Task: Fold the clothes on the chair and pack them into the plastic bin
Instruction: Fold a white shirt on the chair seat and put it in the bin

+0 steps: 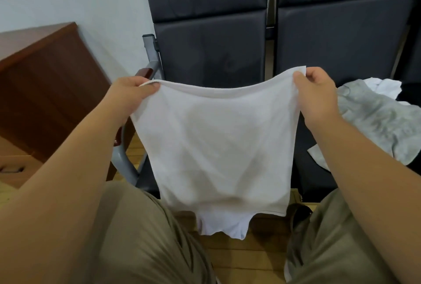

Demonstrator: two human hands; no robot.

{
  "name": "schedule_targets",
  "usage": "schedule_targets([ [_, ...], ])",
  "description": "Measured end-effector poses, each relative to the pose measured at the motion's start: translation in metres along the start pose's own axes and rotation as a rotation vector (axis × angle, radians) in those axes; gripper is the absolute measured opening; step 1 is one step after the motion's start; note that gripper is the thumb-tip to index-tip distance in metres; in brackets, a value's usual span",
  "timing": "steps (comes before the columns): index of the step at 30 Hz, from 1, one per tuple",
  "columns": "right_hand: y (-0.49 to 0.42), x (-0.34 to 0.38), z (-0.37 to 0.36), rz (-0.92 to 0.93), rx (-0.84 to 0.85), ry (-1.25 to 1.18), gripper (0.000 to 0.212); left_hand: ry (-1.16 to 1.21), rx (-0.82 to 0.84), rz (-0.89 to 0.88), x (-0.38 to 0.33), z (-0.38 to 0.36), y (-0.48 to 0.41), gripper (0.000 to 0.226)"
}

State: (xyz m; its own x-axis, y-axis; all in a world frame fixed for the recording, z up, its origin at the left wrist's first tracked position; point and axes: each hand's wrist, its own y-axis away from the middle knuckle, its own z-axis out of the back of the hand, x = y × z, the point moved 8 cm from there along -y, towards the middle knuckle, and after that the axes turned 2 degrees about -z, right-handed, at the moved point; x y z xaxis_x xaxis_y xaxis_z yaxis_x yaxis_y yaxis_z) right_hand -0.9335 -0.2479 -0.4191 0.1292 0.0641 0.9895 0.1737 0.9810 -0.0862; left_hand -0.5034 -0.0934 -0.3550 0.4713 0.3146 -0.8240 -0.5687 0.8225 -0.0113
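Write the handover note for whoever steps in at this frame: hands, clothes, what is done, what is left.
Left grip: pinches one top corner of the white garment.
Right grip: pinches the other top corner.
The garment hangs spread out and unfolded between the person's knees, in front of the dark chairs.
A grey garment and a white cloth lie crumpled on the right-hand seat.
The plastic bin is not in view.
Done: nothing visibly folded.
Left: fold this garment, then the two on the seat, and pack them all.

shirt (216, 147) before chair (211, 46), clothes (378, 119) right
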Motion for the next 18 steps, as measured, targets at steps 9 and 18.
schedule_targets([
  [9, -0.058, -0.046, -0.052, -0.094, 0.059, 0.064, 0.018, -0.490, -0.007, -0.049, 0.053, -0.060, -0.107, 0.033],
  [18, -0.091, -0.146, -0.092, -0.322, 0.120, 0.321, 0.010, -0.895, 0.184, -0.115, 0.127, -0.145, -0.175, 0.034],
])
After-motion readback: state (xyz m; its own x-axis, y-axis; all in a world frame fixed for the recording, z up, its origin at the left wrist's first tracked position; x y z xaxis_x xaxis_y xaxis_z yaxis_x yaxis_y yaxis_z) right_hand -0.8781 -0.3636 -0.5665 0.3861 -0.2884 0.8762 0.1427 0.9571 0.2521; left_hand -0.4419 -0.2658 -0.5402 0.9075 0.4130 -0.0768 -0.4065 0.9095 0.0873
